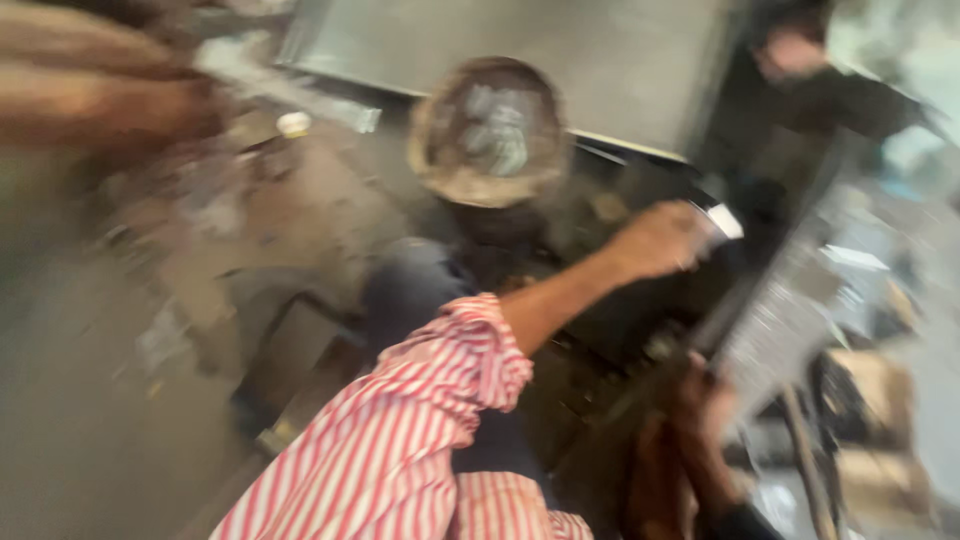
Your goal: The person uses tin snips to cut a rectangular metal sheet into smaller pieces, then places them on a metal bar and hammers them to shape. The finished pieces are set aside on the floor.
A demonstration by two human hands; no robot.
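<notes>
Blurred head view. A striped-sleeved arm reaches toward two o'clock; its hand, which side unclear, closes on a small white object. At five o'clock another hand grips a grey panel, apparently steadying it.
</notes>
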